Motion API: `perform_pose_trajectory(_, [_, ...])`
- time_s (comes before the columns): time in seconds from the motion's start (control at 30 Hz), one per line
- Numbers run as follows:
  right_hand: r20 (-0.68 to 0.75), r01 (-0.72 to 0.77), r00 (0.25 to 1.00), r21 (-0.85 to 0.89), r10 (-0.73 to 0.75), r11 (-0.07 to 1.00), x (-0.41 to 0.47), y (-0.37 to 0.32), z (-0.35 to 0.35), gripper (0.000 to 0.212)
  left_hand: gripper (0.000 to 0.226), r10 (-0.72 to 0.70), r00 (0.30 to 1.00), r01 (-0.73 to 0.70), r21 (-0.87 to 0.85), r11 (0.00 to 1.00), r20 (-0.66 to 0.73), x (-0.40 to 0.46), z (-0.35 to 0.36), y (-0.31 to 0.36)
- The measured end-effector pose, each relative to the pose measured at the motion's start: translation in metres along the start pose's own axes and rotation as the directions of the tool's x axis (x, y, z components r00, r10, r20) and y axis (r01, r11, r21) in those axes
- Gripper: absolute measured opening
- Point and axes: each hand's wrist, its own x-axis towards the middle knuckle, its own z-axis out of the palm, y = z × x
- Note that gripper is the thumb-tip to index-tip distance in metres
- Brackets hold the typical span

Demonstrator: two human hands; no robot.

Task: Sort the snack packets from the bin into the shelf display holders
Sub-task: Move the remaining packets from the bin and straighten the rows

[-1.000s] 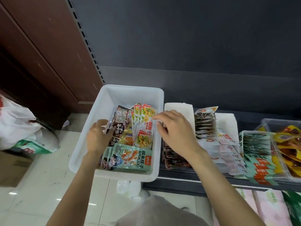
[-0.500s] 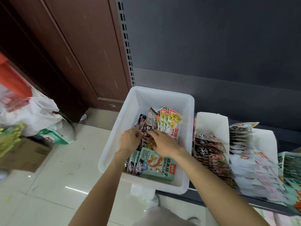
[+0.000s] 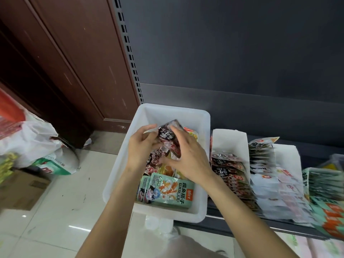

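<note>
A white plastic bin [image 3: 122, 168] holds several snack packets. Over its middle, my left hand [image 3: 140, 148] and my right hand [image 3: 188, 157] together grip a stack of dark brown packets [image 3: 168, 135], lifted above the rest. More dark packets [image 3: 156, 160] and yellow packets lie under my hands. Pale green packets [image 3: 167, 190] stand at the bin's near end. Right of the bin, a white cardboard holder [image 3: 229, 140] contains matching dark brown packets [image 3: 226, 169].
Further holders on the dark shelf carry grey and white packets [image 3: 268, 164] and green-orange packets [image 3: 327, 211]. White plastic bags [image 3: 31, 140] and a cardboard box [image 3: 20, 189] sit on the tiled floor at left. A brown wooden door stands behind.
My right hand came from the bin's right rim into the bin. Both hands have now raised a stack of dark brown packets out of the pile.
</note>
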Motion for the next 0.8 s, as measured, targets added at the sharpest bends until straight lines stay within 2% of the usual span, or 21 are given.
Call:
perform_pose_trajectory(0.07, [-0.244, 0.074, 0.965, -0.084, -0.093, 0.994, -0.006, 0.005, -0.011, 0.055, 0.023, 0.014, 0.995, -0.006, -0.073, 0.997, 0.099, -0.013, 0.011, 0.011])
perform_pose_trajectory(0.1, [-0.344, 0.08, 0.933, -0.088, -0.106, 0.993, -0.009, 0.008, -0.018, 0.037, 0.025, 0.05, 0.99, -0.043, -0.055, 0.998, 0.13, -0.018, 0.016, 0.014])
perform_pose_trajectory(0.13, [-0.413, 0.056, 0.908, -0.038, -0.067, 0.998, -0.012, 0.012, -0.026, 0.023, 0.027, 0.099, 0.986, -0.1, 0.001, 0.995, 0.137, -0.022, 0.019, 0.017])
perform_pose_trajectory(0.17, [-0.431, 0.003, 0.902, 0.086, 0.035, 0.996, -0.015, 0.018, -0.034, 0.015, 0.03, 0.154, 0.98, -0.165, 0.084, 0.983, 0.125, -0.025, 0.021, 0.017])
perform_pose_trajectory(0.2, [-0.386, -0.067, 0.906, 0.271, 0.173, 0.96, -0.018, 0.026, -0.041, 0.012, 0.032, 0.201, 0.974, -0.217, 0.174, 0.961, 0.107, -0.027, 0.022, 0.016])
perform_pose_trajectory(0.27, [-0.219, -0.193, 0.899, 0.581, 0.38, 0.791, -0.026, 0.04, -0.056, 0.016, 0.031, 0.235, 0.969, -0.248, 0.262, 0.932, 0.081, -0.031, 0.024, 0.013])
perform_pose_trajectory(0.33, [-0.127, -0.227, 0.88, 0.735, 0.458, 0.639, -0.036, 0.051, -0.068, 0.014, 0.027, 0.173, 0.981, -0.189, 0.225, 0.956, 0.087, -0.037, 0.028, 0.009])
perform_pose_trajectory(0.4, [-0.075, -0.232, 0.871, 0.808, 0.486, 0.541, -0.044, 0.058, -0.076, 0.016, 0.023, 0.121, 0.983, -0.149, 0.209, 0.966, 0.141, -0.042, 0.035, 0.007])
perform_pose_trajectory(0.5, [-0.093, -0.228, 0.848, 0.825, 0.522, 0.517, -0.057, 0.072, -0.084, 0.015, 0.02, 0.119, 0.953, -0.181, 0.206, 0.962, 0.28, -0.045, 0.045, 0.006])
perform_pose_trajectory(0.63, [-0.23, -0.156, 0.826, 0.784, 0.514, 0.601, -0.075, 0.088, -0.112, 0.014, 0.026, 0.224, 0.884, -0.344, 0.248, 0.906, 0.409, -0.039, 0.071, 0.014])
perform_pose_trajectory(0.7, [-0.25, -0.151, 0.818, 0.775, 0.518, 0.613, -0.084, 0.097, -0.126, 0.014, 0.029, 0.21, 0.881, -0.319, 0.204, 0.926, 0.425, -0.039, 0.09, 0.02])
perform_pose_trajectory(0.8, [-0.198, -0.222, 0.823, 0.75, 0.533, 0.623, -0.095, 0.112, -0.131, 0.019, 0.027, 0.154, 0.92, -0.179, 0.039, 0.983, 0.362, -0.038, 0.113, 0.03])
